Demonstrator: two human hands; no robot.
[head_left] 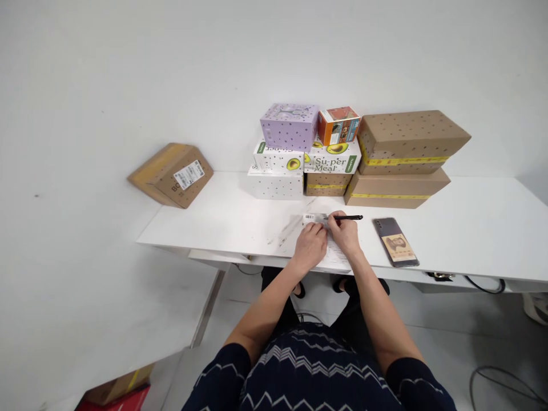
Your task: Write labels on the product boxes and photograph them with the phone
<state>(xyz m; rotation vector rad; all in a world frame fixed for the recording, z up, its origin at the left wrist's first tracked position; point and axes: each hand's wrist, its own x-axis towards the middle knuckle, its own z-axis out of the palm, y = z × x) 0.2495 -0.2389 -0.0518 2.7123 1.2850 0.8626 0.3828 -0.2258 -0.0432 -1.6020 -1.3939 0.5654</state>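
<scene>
A printed sheet of paper (337,258) with a barcode at its top left lies near the table's front edge. My right hand (345,235) pinches a black pen (351,217), its tip low over the upper part of the sheet. Resting on the paper's left side, my left hand (311,246) has its fingers slightly bent and no object in them. Both hands cover much of the sheet, so any writing under the pen is hidden. To the right of my right hand lies a phone (396,242) with a picture on its back.
Along the wall stand stacked brown cartons (405,140), white avocado-print boxes (331,157), a lilac box (289,127) and an orange box (339,125). A taped carton (175,174) sits at the table's left end. A cable (486,285) hangs below the front edge.
</scene>
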